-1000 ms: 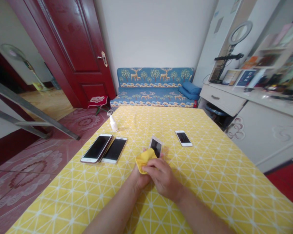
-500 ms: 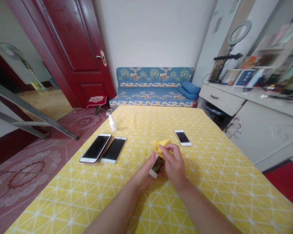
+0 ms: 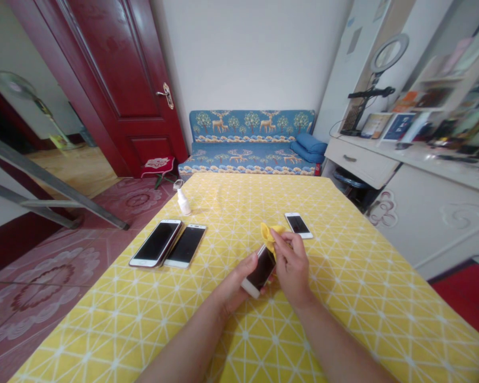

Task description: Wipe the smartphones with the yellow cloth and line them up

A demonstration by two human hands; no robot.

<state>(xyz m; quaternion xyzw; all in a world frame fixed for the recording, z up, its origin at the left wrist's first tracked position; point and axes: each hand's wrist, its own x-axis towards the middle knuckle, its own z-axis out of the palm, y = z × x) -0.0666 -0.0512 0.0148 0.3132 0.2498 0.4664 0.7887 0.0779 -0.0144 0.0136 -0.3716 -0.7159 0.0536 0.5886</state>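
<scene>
At far left, a standing fan (image 3: 22, 88) stood beyond the doorway, and a grey metal frame (image 3: 59, 178) slanted down to the floor. Next came a red door (image 3: 115, 64), with a small stool (image 3: 158, 165) by its foot. The left edge of the tabletop (image 3: 327, 303) ran diagonally inward toward its far end. A cased white smartphone (image 3: 156, 243) lay screen up near that edge, slanted, its right side against a second white smartphone (image 3: 186, 246). A white bottle (image 3: 183, 203) stood upright farther back, near the same edge. A wide stretch of yellow patterned cloth separated this pair from the hands.

Near the middle of the tabletop, the left hand (image 3: 237, 282) gripped the held smartphone (image 3: 261, 270) along its side, thumb on the near edge of the frame, screen facing up and the phone tilted. The right hand (image 3: 294, 266) pinched a yellow cleaning cloth (image 3: 268, 235) at the phone's far end. Behind them, a patterned sofa (image 3: 239, 151) stood past the far edge.

To the right, a small white smartphone (image 3: 298, 223) lay screen up, close behind the right hand; whether they touched could not be told. More tabletop spread from there to the right edge, beyond which stood a white cabinet (image 3: 431, 213) bearing a ring light (image 3: 404, 45).
</scene>
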